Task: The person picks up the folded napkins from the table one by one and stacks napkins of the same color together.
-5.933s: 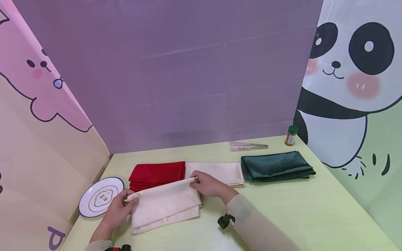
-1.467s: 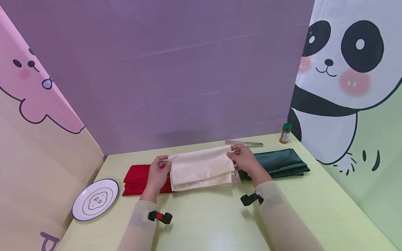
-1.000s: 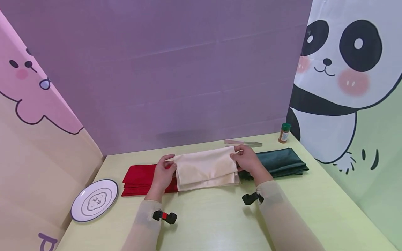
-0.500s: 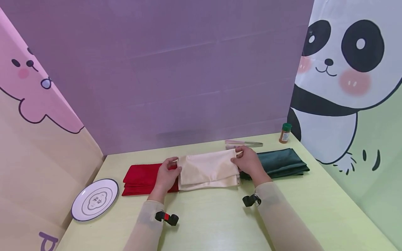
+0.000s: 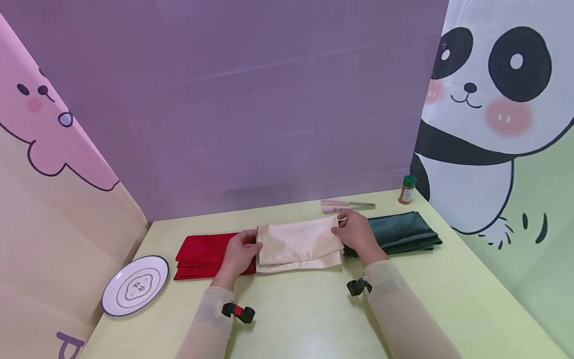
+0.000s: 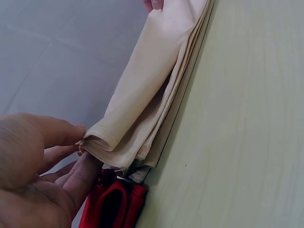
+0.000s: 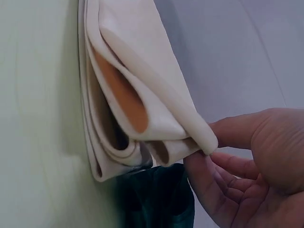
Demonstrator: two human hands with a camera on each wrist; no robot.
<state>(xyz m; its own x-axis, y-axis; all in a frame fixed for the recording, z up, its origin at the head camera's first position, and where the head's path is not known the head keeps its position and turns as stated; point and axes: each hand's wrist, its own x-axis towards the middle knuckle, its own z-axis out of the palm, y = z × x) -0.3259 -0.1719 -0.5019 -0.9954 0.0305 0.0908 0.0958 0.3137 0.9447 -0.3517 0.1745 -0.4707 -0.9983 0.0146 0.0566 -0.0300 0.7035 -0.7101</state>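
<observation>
A folded cream cloth [image 5: 300, 244] is held by its far corners at the middle of the row. My left hand [image 5: 239, 254] pinches its left end between thumb and fingers, as the left wrist view also shows. At the right end, my right hand [image 5: 356, 234] pinches the other corner. Under the held cloth lie more cream folds [image 7: 97, 161], seen edge-on in the right wrist view; whether the two touch all along cannot be told. A folded red cloth [image 5: 202, 254] lies on the left, partly behind my left hand. The folded dark green cloth [image 5: 403, 232] lies on the right.
A white plate [image 5: 114, 294] with a dark rim and printed centre sits at the table's left edge. Tongs [image 5: 345, 205] with pink handles lie behind the cloths. A green-capped spice jar [image 5: 406, 189] stands at the back right corner, near the panda-print wall [image 5: 475, 194].
Both hands have carried the cream cloth from the front left to the middle, over the other cream cloth. In the last second it has come lower and slightly right, uncovering the tongs' handles.
</observation>
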